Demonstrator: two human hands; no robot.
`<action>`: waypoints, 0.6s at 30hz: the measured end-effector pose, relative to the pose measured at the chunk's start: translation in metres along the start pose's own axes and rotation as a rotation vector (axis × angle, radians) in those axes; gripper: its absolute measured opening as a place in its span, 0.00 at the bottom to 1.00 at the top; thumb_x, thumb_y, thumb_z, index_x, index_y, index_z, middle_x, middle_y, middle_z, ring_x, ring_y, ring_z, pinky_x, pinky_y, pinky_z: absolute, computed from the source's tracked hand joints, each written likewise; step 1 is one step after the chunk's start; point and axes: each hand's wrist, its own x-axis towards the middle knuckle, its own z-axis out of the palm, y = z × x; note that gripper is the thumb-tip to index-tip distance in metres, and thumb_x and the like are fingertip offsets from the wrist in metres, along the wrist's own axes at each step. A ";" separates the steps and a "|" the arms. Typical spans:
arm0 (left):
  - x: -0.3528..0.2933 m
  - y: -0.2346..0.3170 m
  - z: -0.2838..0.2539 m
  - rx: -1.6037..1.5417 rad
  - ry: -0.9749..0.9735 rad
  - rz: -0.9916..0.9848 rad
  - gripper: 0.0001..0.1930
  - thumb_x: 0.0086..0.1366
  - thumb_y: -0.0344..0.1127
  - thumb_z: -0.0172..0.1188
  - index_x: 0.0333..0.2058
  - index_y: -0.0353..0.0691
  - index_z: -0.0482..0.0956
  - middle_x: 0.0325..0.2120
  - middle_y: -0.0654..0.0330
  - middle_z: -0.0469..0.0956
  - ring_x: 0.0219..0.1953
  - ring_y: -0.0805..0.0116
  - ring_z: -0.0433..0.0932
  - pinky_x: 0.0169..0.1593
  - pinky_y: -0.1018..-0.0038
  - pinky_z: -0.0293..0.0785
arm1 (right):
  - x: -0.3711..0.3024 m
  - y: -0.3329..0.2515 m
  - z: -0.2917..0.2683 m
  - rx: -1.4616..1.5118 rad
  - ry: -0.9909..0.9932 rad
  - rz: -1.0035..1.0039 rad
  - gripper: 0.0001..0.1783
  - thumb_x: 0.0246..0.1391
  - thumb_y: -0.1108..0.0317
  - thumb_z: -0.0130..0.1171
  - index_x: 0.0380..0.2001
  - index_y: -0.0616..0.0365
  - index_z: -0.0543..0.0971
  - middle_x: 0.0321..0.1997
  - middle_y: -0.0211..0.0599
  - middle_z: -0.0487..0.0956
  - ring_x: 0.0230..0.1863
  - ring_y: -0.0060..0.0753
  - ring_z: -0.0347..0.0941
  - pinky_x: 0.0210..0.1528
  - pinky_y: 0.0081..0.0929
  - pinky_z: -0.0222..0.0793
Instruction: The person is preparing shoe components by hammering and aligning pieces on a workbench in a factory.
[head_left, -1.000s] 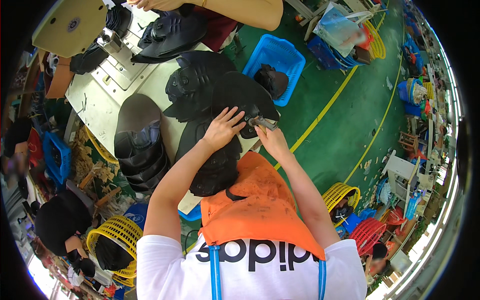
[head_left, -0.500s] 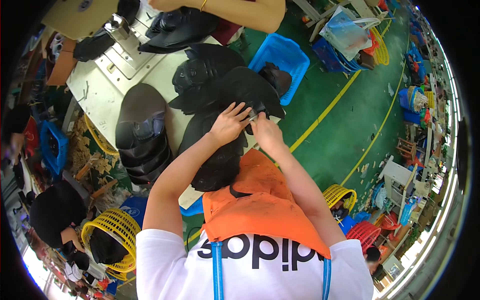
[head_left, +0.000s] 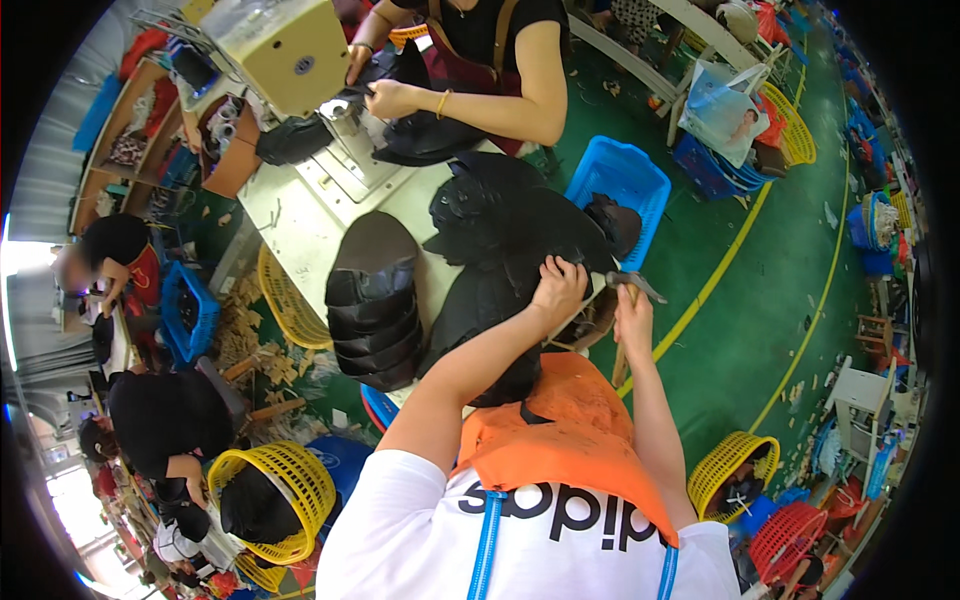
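Green floor [head_left: 760,320] below; right hand [head_left: 633,322] closed around hammer [head_left: 648,287]; left hand [head_left: 560,290] palm-down, loosely bent, on black uppers [head_left: 500,278].

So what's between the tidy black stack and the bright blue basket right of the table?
From the stack to the basket, the head view shows a strip of pale table, then a pile of black shoe pieces.
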 end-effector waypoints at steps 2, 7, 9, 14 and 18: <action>-0.003 0.004 -0.006 0.073 -0.066 0.017 0.22 0.62 0.37 0.48 0.55 0.38 0.69 0.47 0.30 0.68 0.44 0.30 0.74 0.42 0.49 0.75 | -0.008 0.004 0.002 0.013 -0.015 -0.021 0.15 0.63 0.58 0.48 0.41 0.59 0.69 0.12 0.24 0.61 0.06 0.18 0.55 0.06 0.19 0.51; 0.003 -0.020 -0.042 -0.165 -0.066 -0.029 0.14 0.54 0.33 0.55 0.41 0.36 0.75 0.36 0.46 0.75 0.35 0.48 0.78 0.36 0.62 0.77 | -0.017 0.014 0.003 0.050 0.002 -0.042 0.15 0.63 0.57 0.47 0.39 0.60 0.70 0.12 0.24 0.61 0.06 0.17 0.54 0.07 0.19 0.50; 0.001 -0.053 -0.090 -0.349 -0.002 0.034 0.08 0.47 0.31 0.57 0.29 0.41 0.73 0.28 0.57 0.75 0.32 0.59 0.77 0.37 0.68 0.75 | -0.016 0.016 -0.001 0.053 0.011 -0.048 0.15 0.63 0.58 0.47 0.40 0.60 0.69 0.13 0.24 0.60 0.06 0.16 0.54 0.08 0.19 0.50; -0.017 -0.191 -0.174 -0.645 0.289 0.219 0.20 0.41 0.18 0.54 0.38 0.38 0.75 0.41 0.57 0.77 0.52 0.53 0.72 0.55 0.64 0.70 | -0.023 0.012 0.004 0.042 -0.014 -0.101 0.14 0.63 0.58 0.47 0.41 0.60 0.69 0.14 0.24 0.60 0.07 0.15 0.54 0.08 0.19 0.50; -0.042 -0.266 -0.169 -0.824 0.364 -0.038 0.23 0.36 0.10 0.49 0.34 0.35 0.74 0.40 0.53 0.76 0.55 0.49 0.70 0.57 0.60 0.66 | -0.023 0.021 0.010 0.063 -0.026 -0.072 0.14 0.62 0.60 0.49 0.40 0.60 0.71 0.13 0.23 0.61 0.07 0.16 0.54 0.09 0.19 0.50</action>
